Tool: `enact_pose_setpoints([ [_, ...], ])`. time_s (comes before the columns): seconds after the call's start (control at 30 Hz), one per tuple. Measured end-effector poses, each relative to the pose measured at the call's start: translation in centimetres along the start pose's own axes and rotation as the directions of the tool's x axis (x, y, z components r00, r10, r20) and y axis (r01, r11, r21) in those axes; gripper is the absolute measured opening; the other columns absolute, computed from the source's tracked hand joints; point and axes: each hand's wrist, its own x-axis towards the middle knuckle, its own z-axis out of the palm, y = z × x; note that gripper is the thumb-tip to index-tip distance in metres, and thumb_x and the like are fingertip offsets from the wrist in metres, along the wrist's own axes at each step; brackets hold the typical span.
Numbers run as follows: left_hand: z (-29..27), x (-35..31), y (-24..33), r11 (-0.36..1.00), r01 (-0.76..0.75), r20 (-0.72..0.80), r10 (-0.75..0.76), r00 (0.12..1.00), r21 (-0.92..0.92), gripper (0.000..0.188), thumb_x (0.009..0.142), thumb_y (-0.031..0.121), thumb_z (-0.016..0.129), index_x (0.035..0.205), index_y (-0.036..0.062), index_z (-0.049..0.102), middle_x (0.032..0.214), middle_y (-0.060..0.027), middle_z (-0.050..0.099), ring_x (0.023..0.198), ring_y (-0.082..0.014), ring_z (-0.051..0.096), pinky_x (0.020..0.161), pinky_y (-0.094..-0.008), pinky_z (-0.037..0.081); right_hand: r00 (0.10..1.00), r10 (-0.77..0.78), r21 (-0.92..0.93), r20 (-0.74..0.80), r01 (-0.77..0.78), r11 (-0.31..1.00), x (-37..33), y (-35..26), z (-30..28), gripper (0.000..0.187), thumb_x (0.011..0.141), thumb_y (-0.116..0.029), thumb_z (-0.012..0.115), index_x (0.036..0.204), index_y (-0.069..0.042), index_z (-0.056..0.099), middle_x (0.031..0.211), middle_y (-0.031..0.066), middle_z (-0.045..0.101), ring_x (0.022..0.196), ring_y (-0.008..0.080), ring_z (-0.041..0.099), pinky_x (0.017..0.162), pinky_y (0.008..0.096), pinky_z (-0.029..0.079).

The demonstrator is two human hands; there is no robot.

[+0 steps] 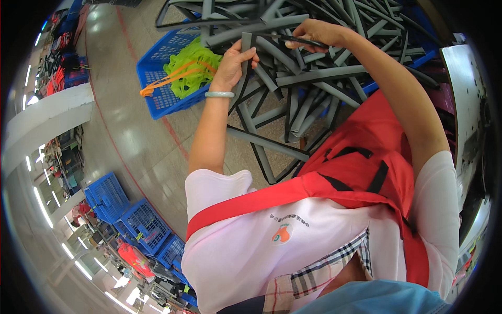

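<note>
Nearest: my white shirt (235,240), a red apron (379,118) strapped over it and spread toward the heap, probably to spare the cloth beneath from rubbing.

Left forearm reaches up through the middle of the frame, pale green bangle (219,94) at the wrist. Left hand (230,68), upper centre, clamped: thumb and fingers pinch a grey strip (246,44) near its top end. I judge the short grip steadies that end while leaving it exposed.

Right hand (316,35) comes round from the right side, fingers closed on a slim black piece (282,36) lying nearly level, its far end close to the pinched strip. Tool or edging, I cannot tell. The two hands stand apart, a gap between them.

Beneath and beyond: a heap of black-edged strips (321,75), upper centre to upper right, lying every which way. Loose piling seems to put many ends within reach.

Upper left of the heap, a blue basket (159,107) on the floor (120,131). Its walls gather a lime-green mesh bundle (183,81); an orange cord (167,80) trails over it to the rim.

Farther, lower left: blue crates (107,196) in a row, apparently lined up to leave the walkway open.
</note>
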Motion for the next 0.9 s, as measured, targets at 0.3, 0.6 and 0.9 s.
enact_pose_setpoints([
  [0.3,5.3,-3.3,2.2,0.593,-0.023,0.043,-0.020,0.999,0.805,0.032,0.083,0.021,0.076,0.104,0.0016,0.061,0.091,-0.0071,0.066,0.086,-0.0209,0.066,0.077,-0.0331,0.053,0.956,-0.138,0.114,-0.259,0.172,0.978,-9.7,6.6,3.3,0.027,0.091,-0.026,0.068,0.099,-0.001,0.064,0.070,-0.0021,0.051,0.065,0.0071,0.044,0.057,0.0261,0.037],
  [0.6,23.8,-0.8,5.1,0.583,-0.568,0.361,0.441,0.821,0.581,0.021,0.098,0.023,0.062,0.102,0.0019,0.060,0.090,0.0002,0.050,0.071,-0.0054,0.048,0.059,-0.0213,0.042,0.487,0.002,-0.071,-0.873,-0.131,0.989,-35.5,7.1,7.4,0.051,0.075,-0.008,0.078,0.121,0.002,0.058,0.098,0.0108,0.064,0.092,0.0178,0.061,0.085,0.0288,0.048],
  [0.9,45.0,-0.2,4.0,0.746,-0.219,0.648,-0.348,0.678,0.629,0.026,0.097,0.018,0.061,0.115,0.0009,0.058,0.074,-0.0010,0.059,0.057,-0.0077,0.058,0.051,-0.0213,0.048,-0.210,0.099,0.221,-0.973,-0.712,0.667,-59.4,18.3,8.8,0.039,0.087,-0.022,0.067,0.121,-0.003,0.062,0.117,0.0137,0.062,0.109,0.0342,0.059,0.093,0.0392,0.046],
])
